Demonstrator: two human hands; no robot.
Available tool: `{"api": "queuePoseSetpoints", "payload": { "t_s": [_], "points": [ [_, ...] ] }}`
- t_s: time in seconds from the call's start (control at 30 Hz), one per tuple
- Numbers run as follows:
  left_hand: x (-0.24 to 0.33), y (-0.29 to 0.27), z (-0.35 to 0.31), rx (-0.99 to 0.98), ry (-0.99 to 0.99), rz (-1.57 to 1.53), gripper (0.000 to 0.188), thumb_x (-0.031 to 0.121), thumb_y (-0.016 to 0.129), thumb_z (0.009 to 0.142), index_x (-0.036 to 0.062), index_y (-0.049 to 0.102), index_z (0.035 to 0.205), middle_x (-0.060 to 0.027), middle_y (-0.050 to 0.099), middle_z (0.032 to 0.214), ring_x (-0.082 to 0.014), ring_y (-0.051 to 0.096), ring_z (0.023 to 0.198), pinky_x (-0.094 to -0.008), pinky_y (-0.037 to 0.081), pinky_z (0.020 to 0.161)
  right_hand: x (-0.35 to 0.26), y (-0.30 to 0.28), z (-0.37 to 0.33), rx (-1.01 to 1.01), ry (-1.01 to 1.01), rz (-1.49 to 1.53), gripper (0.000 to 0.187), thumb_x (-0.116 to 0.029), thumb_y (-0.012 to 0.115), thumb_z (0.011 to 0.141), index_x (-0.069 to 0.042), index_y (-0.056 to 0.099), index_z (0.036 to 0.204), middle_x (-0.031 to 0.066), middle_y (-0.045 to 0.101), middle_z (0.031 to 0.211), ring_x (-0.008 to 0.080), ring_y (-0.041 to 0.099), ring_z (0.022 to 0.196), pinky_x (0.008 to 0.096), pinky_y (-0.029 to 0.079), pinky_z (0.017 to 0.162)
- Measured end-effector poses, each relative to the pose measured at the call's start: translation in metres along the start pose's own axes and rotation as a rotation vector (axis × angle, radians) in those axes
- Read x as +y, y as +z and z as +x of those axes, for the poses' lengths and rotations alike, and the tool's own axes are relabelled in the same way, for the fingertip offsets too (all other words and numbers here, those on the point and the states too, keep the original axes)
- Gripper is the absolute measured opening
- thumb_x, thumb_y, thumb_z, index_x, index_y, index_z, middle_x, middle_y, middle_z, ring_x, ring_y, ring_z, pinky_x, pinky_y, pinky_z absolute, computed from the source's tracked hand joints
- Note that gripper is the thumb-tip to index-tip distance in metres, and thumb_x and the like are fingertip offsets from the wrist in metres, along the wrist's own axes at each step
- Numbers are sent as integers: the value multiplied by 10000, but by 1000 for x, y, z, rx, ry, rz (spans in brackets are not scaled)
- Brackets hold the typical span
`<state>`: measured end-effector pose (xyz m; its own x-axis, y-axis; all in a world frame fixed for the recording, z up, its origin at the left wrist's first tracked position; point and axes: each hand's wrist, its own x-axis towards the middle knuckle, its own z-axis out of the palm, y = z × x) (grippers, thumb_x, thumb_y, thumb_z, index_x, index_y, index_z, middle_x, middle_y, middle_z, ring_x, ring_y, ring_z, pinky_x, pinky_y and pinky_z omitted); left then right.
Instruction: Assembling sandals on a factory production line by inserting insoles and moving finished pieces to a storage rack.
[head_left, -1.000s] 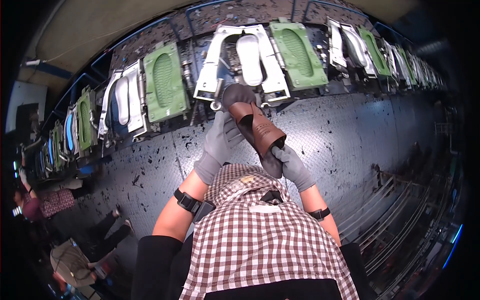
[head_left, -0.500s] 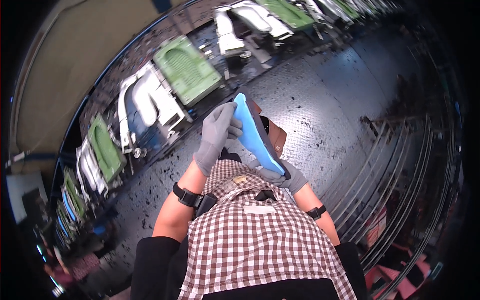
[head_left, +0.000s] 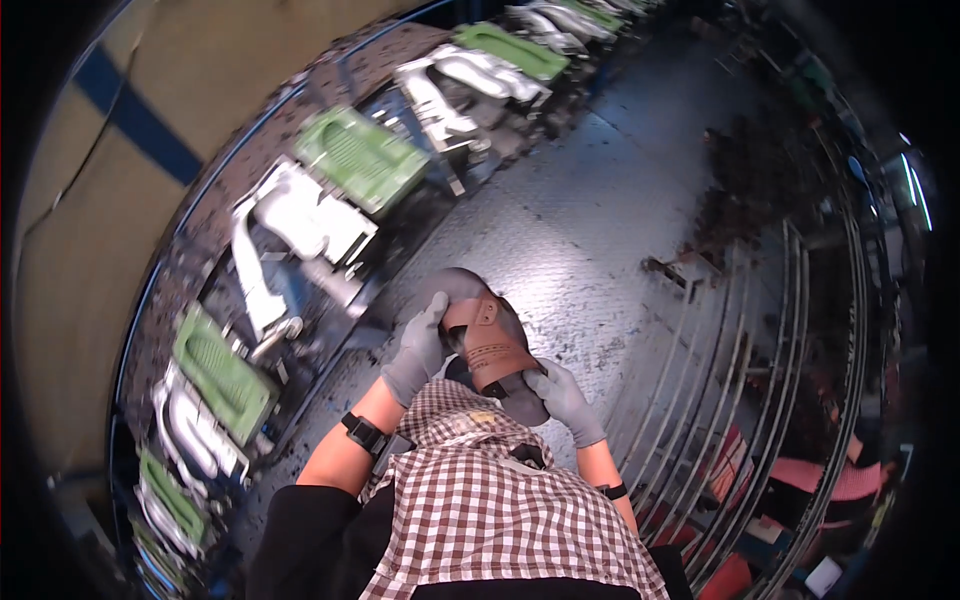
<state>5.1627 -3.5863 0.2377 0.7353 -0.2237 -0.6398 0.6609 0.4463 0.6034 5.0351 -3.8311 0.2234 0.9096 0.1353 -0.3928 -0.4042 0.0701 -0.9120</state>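
Observation:
In front of my checked apron is a sandal [head_left: 497,357] with wide brown straps and a dark footbed, held between my two gloved hands. Its strapped top faces up. My left hand [head_left: 420,350], in a grey glove, grips the sandal's left edge near the far end. At the near end my right hand [head_left: 570,402], gloved in grey too, closes around the right edge. The underside of the sandal is hidden from this angle.
A long line of metal sole moulds [head_left: 292,215] and green sole-shaped plates [head_left: 362,160] curves along the left and far side. To the right stands a rack of metal rails [head_left: 728,370], with a person in pink [head_left: 830,478] beyond it. The floor [head_left: 560,225] is patterned metal.
The sandal has been turned: its blue underside showed before, and now its brown straps and dark footbed do. Both hands keep hold of it. The whole view has swung somewhat.

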Motion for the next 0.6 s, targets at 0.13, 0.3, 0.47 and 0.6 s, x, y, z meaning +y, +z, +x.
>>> {"api": "queuePoseSetpoints", "payload": {
  "t_s": [0.13,0.3,0.47,0.6],
  "points": [
    [12,78,116,-249,-84,-60,448,383,548,1031,2,599,1262,-114,666,1230,-250,633,1131,-387,505,1002,-50,-83,57,100,60,26,391,-152,599,977,41,575,1317,86,670,1160,120,589,1048,288,482,932],
    [18,234,217,-402,-311,-228,517,406,528,1032,9,541,1364,-137,613,1331,-295,588,1219,-429,455,1076,-106,-212,108,142,105,25,421,-117,599,975,43,528,1358,67,660,1150,119,591,1047,302,480,938],
    [9,337,293,-423,-601,-485,549,432,472,1035,52,479,1432,-150,545,1422,-318,518,1311,-473,387,1134,-137,-323,169,245,167,5,370,-116,601,983,42,561,1315,62,666,1094,120,587,996,290,489,901],
    [14,422,364,-349,-462,-403,561,459,504,1026,30,497,1388,-148,604,1329,-300,578,1237,-425,425,1104,-161,-447,225,283,-57,-112,329,-152,615,990,41,603,1256,99,698,1092,139,622,990,306,500,908]
  ]
}}
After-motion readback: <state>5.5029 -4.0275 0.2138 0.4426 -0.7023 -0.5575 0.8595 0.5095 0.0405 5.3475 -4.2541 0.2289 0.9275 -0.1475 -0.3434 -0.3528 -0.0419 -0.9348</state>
